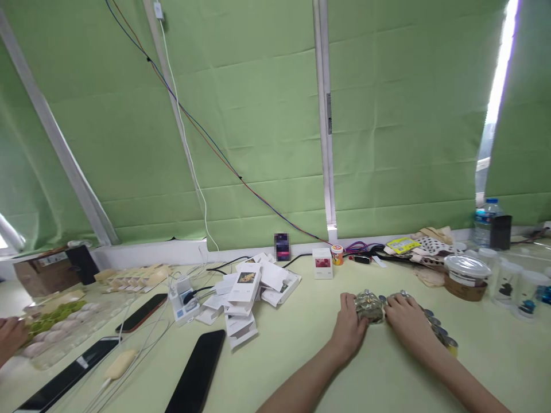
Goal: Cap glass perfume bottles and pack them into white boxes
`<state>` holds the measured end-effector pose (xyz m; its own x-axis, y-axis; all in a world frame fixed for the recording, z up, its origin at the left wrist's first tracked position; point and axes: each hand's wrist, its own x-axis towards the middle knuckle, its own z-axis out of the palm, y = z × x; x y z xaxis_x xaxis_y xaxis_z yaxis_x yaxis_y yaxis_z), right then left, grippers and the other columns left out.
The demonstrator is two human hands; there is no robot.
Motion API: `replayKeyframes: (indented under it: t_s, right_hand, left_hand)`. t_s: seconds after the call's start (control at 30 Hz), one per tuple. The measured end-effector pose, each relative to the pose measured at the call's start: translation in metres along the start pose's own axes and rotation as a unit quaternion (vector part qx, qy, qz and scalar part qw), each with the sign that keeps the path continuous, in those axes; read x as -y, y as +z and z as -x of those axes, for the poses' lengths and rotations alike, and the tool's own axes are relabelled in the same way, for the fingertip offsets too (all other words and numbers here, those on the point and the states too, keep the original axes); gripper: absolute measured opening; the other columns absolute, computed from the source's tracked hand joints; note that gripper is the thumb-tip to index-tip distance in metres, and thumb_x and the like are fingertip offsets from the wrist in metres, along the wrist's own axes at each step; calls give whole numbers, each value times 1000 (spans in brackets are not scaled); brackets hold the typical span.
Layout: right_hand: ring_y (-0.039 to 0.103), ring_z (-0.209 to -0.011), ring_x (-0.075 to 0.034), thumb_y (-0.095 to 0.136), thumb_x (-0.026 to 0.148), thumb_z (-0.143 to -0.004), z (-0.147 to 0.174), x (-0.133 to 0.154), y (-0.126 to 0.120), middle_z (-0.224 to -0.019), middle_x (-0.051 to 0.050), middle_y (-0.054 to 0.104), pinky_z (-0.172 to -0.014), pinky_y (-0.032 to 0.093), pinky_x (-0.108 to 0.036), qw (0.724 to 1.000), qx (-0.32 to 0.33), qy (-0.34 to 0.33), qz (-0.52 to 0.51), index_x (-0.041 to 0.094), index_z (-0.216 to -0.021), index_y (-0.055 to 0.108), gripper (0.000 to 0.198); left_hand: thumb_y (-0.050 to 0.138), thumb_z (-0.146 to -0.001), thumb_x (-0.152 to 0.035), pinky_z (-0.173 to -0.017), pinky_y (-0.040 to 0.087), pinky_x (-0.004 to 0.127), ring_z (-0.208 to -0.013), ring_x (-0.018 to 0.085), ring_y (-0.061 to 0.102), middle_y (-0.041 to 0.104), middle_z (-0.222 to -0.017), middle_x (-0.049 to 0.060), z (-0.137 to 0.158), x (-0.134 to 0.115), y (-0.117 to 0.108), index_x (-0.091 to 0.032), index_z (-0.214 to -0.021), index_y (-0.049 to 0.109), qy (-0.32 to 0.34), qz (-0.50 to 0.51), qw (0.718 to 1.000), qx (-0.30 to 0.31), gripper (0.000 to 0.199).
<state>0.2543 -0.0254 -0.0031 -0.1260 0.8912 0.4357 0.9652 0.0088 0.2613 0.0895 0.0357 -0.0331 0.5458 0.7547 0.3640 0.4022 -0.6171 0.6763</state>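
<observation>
My left hand is curled around the left side of a shiny, greenish-grey bundle that looks wrapped in clear plastic, thumb in front. Close to it on the right, my right hand has its fingers bent down over small items that it mostly hides. A silver round top shows just behind those fingers. Beside my right wrist runs a row of small silver-topped containers, the nearest one yellowish. What exactly lies beneath the right fingers cannot be made out.
White small boxes lie piled left of centre, near a power strip with cables. Phones lie in front. A white box stands behind my hands. Clear jars and a lidded tub stand right. Another person's hand reaches in left.
</observation>
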Motion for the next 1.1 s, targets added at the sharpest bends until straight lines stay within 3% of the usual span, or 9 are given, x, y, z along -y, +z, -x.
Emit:
replayKeyframes:
  t_s: [0.17,0.27,0.37,0.47,0.6,0.7,0.83,0.93,1.1]
  right_hand:
    - [62,-89,-30,56,-1,-79,-11,-2,-5,-86,-13,72,-71,37,-37,1000,17,-3,5,15,-74,73,24]
    - [64,-87,-30,56,-2,-78,-15,-2,-7,-84,-14,73,-69,38,-35,1000,25,-1,6,14,-73,73,24]
    - [65,-84,-29,56,-4,-78,-16,-2,-6,-81,-14,73,-66,38,-33,1000,28,6,7,13,-78,73,24]
    - [66,-83,-28,55,-6,-76,-16,-3,-7,-80,-12,73,-64,37,-31,1000,22,8,4,14,-80,72,27]
    - [64,-84,-28,52,-8,-76,-18,-4,-16,-85,-11,70,-65,39,-32,1000,-3,6,-13,16,-81,69,30]
    - [61,-86,-28,49,-4,-80,-22,-1,-26,-92,-11,69,-68,40,-33,999,-27,3,-37,17,-88,68,29]
    - [60,-86,-26,49,-2,-81,-32,9,-31,-93,-9,68,-71,41,-34,995,-49,3,-87,18,-91,67,29]
    - [60,-85,-25,45,0,-84,-44,19,-28,-93,-8,67,-72,41,-33,988,-56,3,-145,19,-90,66,29]
    - [63,-85,-21,36,12,-94,-63,37,-25,-91,-7,66,-73,45,-30,959,-32,23,-280,21,-88,63,29]
  left_hand:
    - [62,-79,-25,-86,44,35,-97,22,53,39,-123,10,2,-1,-3,-19,-121,37,-4,28,999,-28,50]
    - [53,-87,-34,-90,42,35,-101,21,52,41,-123,10,3,1,-11,-20,-121,39,1,45,993,-106,39]
    - [45,-91,-31,-93,40,35,-105,21,50,43,-122,10,-2,10,-24,-20,-119,39,-26,34,983,-178,31]
    - [50,-85,-21,-100,35,36,-116,22,45,41,-123,11,-21,26,-35,-18,-119,36,-76,23,971,-225,37]
    - [65,-70,-12,-108,26,41,-131,28,32,37,-131,15,-68,48,-42,-15,-124,35,-166,3,951,-261,62]
    - [74,-67,-16,-107,26,47,-132,34,31,37,-135,19,-104,63,-46,-11,-127,37,-233,-2,937,-261,71]
    - [60,-87,-30,-91,46,46,-108,25,55,54,-122,10,-127,85,-55,-15,-118,53,-256,4,942,-217,36]
    - [56,-90,-31,-83,51,41,-95,20,60,60,-112,7,-124,99,-63,-15,-112,57,-238,1,952,-191,28]
    - [68,-73,-16,-82,48,33,-91,20,60,65,-99,3,-90,98,-72,-17,-103,57,-168,2,974,-154,31]
